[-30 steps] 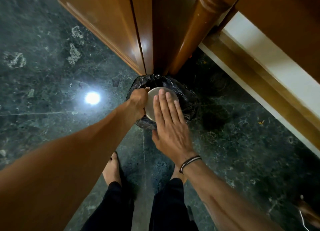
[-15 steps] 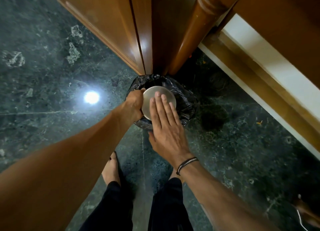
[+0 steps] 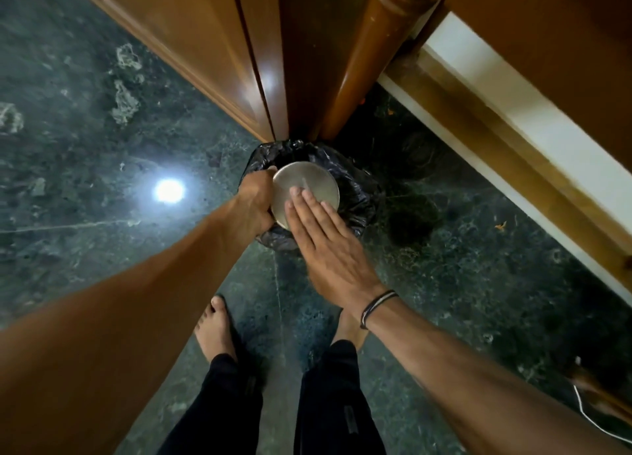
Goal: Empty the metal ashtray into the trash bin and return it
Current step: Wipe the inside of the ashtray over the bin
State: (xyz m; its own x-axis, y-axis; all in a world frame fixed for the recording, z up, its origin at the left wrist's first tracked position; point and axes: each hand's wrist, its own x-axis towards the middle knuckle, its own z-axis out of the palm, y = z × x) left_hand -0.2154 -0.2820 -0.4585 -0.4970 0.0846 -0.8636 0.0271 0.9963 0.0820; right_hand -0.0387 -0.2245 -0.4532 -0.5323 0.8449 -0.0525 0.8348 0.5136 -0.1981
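Observation:
The round metal ashtray (image 3: 309, 184) is held upside down, its flat silver bottom facing me, right over the trash bin (image 3: 355, 194), which is lined with a black plastic bag. My left hand (image 3: 254, 201) grips the ashtray by its left rim. My right hand (image 3: 325, 242) lies flat, fingers together, with the fingertips resting on the lower part of the ashtray's bottom. The inside of the ashtray and most of the bin's opening are hidden behind it.
The bin stands on a dark green marble floor (image 3: 102, 147) against a wooden cabinet corner (image 3: 266, 61) and a round wooden post (image 3: 372, 44). A wooden frame with a white strip (image 3: 513, 130) runs at right. My bare feet (image 3: 215, 328) stand just before the bin.
My right hand has slid back toward me across the ashtray's bottom, uncovering more of the metal. The left hand's grip on the rim is unchanged.

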